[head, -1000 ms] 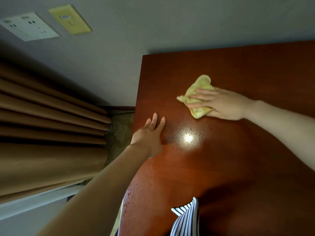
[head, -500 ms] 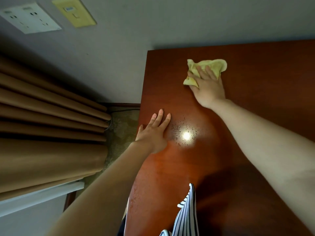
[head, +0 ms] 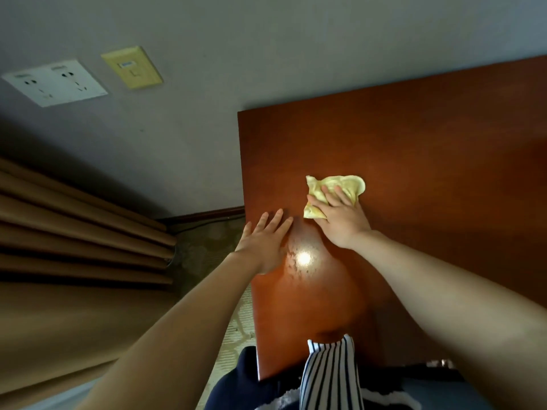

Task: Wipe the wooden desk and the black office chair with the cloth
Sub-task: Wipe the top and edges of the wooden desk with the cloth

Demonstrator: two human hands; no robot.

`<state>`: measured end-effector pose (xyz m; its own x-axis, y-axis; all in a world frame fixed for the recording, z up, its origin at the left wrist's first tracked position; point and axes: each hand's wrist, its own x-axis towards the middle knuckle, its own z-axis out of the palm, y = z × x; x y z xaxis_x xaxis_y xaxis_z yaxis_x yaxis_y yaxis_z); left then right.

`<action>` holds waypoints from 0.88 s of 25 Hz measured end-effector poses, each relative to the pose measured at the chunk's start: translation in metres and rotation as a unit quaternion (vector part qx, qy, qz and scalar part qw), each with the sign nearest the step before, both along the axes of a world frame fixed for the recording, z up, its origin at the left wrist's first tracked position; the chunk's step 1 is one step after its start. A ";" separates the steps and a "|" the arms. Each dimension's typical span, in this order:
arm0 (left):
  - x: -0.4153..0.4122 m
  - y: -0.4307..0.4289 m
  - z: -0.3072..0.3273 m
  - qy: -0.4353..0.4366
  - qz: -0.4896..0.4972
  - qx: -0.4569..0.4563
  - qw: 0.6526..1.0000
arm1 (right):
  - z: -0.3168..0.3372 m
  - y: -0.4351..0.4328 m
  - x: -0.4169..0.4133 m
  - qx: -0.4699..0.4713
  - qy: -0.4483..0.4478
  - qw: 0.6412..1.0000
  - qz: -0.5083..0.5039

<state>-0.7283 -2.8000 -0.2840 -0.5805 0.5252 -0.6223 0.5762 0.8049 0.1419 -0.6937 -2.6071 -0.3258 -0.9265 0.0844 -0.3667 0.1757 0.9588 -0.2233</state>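
Wooden desk (head: 414,143) fills the right half of the view, a glossy red-brown top with its far edge against the grey wall and its left edge running down toward the person. It is stiff, heavy and smooth, so it should stay put under pressure and let fabric slide easily. Left of it hang tan curtain (head: 74,232) folds, and on the far wall sits a white socket plate (head: 54,82) with 2 outlets.

On the desk, near its left edge, lies the left hand (head: 263,244), flat and relaxed with straight fingers (head: 275,220), holding nothing and seemingly bracing the body. Just right of it and a little farther away is the right hand (head: 340,220), palm down, its fingers (head: 342,195) spread and straight, pressing the cloth (head: 346,184) against the wood rather than clutching it.

Smallest is the cloth itself, pale yellow and crumpled, lying on the left part of the desk, half under the right palm and fanning out beyond the fingertips. It looks light, soft and limp, so it will bunch or fold if pushed from 1 corner; a broad flat palm over its middle should carry it best. Nearer lies a bright glare spot (head: 303,258). Whether the black office chair is in view, I cannot tell.
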 end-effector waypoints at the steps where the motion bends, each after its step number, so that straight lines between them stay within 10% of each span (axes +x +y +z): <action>1: 0.004 -0.008 -0.001 -0.001 -0.004 0.004 1.000 | -0.001 -0.010 0.011 -0.002 -0.001 1.000 -0.011; 22: 0.127 -0.079 -0.008 -0.023 -0.221 0.086 0.971 | -0.021 -0.215 0.248 -0.006 0.122 0.977 -0.175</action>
